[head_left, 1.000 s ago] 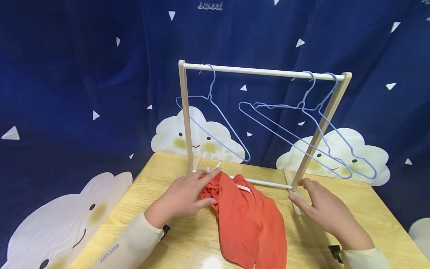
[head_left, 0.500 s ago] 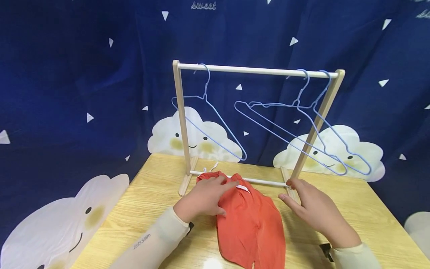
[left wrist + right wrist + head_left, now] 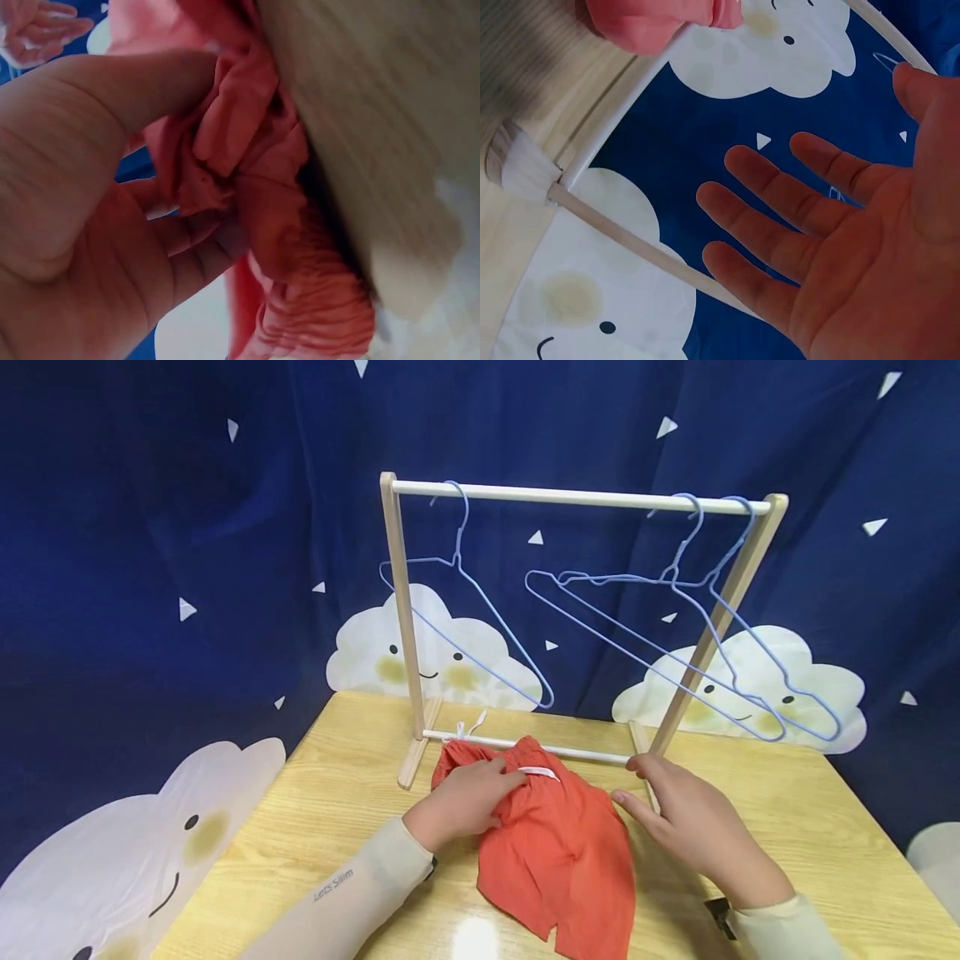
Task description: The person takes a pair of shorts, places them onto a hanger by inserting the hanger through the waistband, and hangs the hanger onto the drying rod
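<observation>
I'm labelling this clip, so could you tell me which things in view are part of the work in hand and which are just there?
In hand:
left hand gripping the orange garment
right hand, open beside it

Just there:
wooden rack
three blue hangers
table
cloud curtain

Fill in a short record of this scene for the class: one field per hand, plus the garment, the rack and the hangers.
left hand: grips bunched waistband of the orange garment
right hand: fingers straight, holding nothing, beside the garment near the rack's foot
garment: lies on the wooden table
rack: wooden, stands on the table
hangers: three blue wire ones, all bare, on the top bar
</observation>
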A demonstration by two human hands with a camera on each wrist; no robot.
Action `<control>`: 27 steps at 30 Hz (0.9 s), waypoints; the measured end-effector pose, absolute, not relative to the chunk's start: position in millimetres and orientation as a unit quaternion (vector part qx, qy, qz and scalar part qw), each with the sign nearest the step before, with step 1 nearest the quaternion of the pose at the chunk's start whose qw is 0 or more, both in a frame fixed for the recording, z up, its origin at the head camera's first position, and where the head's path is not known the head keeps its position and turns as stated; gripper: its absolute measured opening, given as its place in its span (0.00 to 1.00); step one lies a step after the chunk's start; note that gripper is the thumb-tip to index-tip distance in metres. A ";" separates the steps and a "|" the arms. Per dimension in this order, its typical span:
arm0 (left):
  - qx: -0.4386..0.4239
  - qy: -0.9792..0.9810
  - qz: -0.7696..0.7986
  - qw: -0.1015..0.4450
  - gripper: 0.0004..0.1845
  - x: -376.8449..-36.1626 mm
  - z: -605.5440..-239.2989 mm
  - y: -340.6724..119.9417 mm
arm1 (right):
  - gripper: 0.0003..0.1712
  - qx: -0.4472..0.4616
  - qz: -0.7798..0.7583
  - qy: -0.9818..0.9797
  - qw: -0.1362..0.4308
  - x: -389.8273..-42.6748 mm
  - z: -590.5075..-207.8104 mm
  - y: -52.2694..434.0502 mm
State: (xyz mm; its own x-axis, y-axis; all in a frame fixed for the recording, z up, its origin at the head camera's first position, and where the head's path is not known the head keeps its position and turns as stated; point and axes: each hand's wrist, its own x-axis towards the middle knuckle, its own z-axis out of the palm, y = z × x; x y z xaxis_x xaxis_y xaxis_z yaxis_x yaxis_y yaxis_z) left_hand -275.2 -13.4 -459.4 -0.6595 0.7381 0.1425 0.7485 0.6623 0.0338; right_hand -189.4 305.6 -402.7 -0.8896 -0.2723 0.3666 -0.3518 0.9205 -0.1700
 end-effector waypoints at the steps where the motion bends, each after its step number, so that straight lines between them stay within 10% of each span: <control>1: -0.413 -0.907 -0.043 0.066 0.28 -275.8 -461.6 -12.6 | 0.24 0.164 0.116 -0.965 0.171 -189.8 -403.4 304.2; 27: -0.471 -0.855 -0.038 0.216 0.13 -253.1 -420.7 -6.7 | 0.19 0.155 0.175 -0.960 0.153 -204.4 -399.7 258.4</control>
State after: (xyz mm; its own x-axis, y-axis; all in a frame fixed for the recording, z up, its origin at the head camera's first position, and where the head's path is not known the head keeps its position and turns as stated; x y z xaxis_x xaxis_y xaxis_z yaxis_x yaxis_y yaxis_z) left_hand -253.1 -6.7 -420.7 -0.4633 0.7879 0.4058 0.8208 0.5541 -0.1388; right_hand -204.4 258.4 -399.7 -0.9053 -0.2442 0.3477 -0.3512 0.8906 -0.2888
